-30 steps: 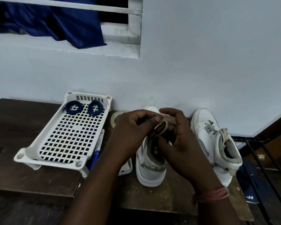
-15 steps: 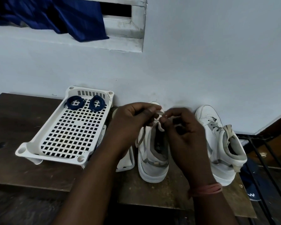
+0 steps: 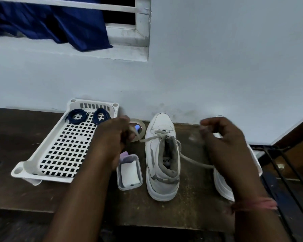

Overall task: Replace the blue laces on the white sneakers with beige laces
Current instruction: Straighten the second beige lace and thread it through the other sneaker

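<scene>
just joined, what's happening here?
A person is relacing a white sneaker on the table. The left hand and right hand each grip one end of the beige lace, pulled out to either side through the front eyelets. Two coiled blue laces lie in the white tray.

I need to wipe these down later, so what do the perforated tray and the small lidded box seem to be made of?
Perforated tray: apparently rigid white plastic, slightly glossy, with a moulded square grid and round corner sockets. Small lidded box: likely clear, shiny plastic, since something white shows through it.
</scene>
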{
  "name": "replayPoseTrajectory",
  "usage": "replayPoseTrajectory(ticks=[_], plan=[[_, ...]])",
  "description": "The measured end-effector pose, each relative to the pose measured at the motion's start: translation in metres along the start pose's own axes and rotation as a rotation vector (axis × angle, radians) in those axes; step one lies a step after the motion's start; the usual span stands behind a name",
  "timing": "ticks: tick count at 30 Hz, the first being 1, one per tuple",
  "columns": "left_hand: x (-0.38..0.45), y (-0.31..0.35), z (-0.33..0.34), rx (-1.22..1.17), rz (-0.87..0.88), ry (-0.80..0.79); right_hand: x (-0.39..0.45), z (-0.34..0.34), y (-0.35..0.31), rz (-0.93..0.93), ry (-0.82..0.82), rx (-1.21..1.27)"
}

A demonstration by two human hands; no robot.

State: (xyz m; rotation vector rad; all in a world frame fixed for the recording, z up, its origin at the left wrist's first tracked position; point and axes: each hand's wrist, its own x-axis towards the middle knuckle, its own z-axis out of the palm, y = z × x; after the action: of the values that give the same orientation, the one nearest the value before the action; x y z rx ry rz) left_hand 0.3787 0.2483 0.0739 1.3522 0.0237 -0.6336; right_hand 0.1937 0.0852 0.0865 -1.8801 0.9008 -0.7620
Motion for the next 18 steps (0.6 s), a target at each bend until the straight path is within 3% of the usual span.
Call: replayPoseTrajectory(ticks=[2,5,6,9,11,14,18], plan=[[0.000,-0.010,0.005,0.460,0.139,0.040,-0.002,0.004,-0.004,0.093,-0.163,-0.150],[0.012,-0.032,0.007,1.266,0.547,0.091,-0.002,0.008,0.004,0.227,-0.357,-0.400],[0.012,-0.034,0.012,1.371,0.626,0.067,-0.002,0.009,0.007,0.254,-0.400,-0.447],[0.005,-0.035,0.024,1.348,0.602,-0.110,-0.003,0.018,0.011,0.330,-0.512,-0.360],[0.004,-0.038,0.028,1.318,0.562,-0.190,-0.003,0.023,0.014,0.358,-0.498,-0.271],[0.010,-0.045,0.029,1.233,0.556,-0.141,0.000,0.022,0.019,0.361,-0.405,-0.222],[0.012,-0.049,0.032,1.294,0.612,-0.130,0.001,0.014,0.015,0.324,-0.335,-0.089]])
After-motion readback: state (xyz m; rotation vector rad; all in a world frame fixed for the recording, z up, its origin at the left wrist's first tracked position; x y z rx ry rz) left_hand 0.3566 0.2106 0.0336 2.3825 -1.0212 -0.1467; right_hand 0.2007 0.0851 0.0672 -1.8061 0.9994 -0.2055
